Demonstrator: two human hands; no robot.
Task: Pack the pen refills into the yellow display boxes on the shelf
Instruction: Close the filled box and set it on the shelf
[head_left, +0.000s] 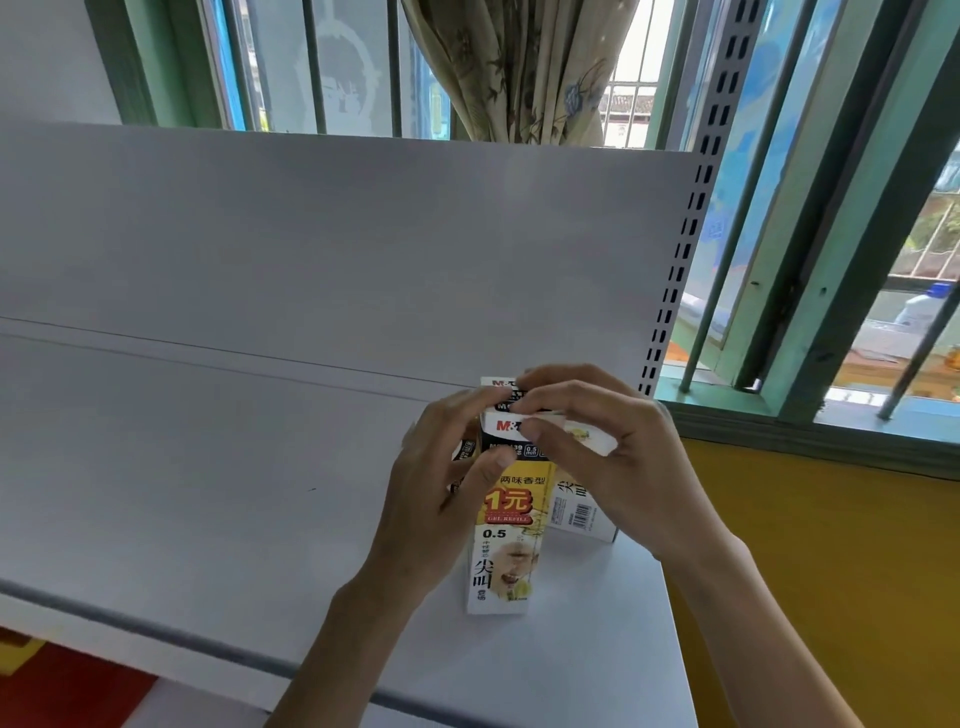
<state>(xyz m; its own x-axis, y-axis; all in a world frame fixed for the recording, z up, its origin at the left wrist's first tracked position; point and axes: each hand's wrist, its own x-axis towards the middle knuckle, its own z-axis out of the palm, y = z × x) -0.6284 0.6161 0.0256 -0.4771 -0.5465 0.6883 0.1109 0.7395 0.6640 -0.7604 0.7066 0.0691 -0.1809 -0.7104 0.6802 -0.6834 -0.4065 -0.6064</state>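
**ITEM: yellow box, top flap in hand**

We log the yellow display box (501, 545) upright on the shelf (208, 493). L hand (441, 488) grips the box's upper left side, thumb on its front. R hand (623, 467) pinches the top flap (540, 415). Refills: not visible, can't tell if inside.

Step, we judge: working the flap. Next needs L steadying the box while R moves the flap.

Second box (582, 509) sits just behind-right of the box, w/ the shelf's right edge near. Most room lies to the box's left.

Single wide-angle head view, forward and down, close over the white shelf (249, 509), window (831, 270) beyond.
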